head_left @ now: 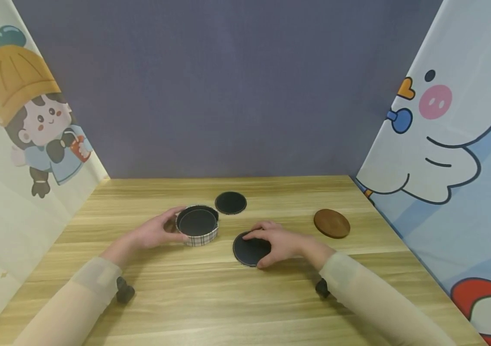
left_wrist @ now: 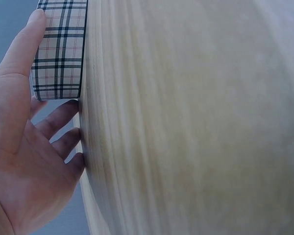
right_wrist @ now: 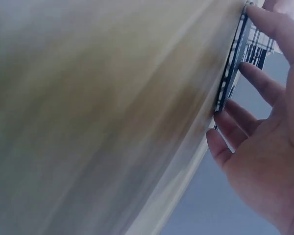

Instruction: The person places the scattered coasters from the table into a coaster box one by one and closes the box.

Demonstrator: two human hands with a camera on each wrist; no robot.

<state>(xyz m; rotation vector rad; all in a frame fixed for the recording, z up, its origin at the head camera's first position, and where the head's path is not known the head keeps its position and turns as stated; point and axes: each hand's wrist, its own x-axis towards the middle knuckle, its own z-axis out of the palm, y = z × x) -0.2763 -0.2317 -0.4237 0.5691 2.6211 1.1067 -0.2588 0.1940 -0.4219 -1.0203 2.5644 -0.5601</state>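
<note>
A round coaster holder [head_left: 201,240] with a plaid side and black inside stands upright on the table. My left hand [head_left: 159,231] grips it from the left, thumb at the near side and fingers round the back; in the left wrist view, the thumb lies along the plaid wall [left_wrist: 63,54]. To its right, a round black coaster [head_left: 247,250] with a stitched edge lies flat. My right hand [head_left: 282,244] holds this coaster at its right part, thumb on the near edge and fingers over the top and far side. The right wrist view shows the coaster's thin edge [right_wrist: 230,63] between thumb and fingers.
Another black coaster [head_left: 230,203] lies behind, close to the holder's right. A brown round disc [head_left: 332,223] lies farther right on the wood-grain table [head_left: 211,302]. A grey panel [head_left: 228,91] stands at the back, with cartoon-printed panels on both sides.
</note>
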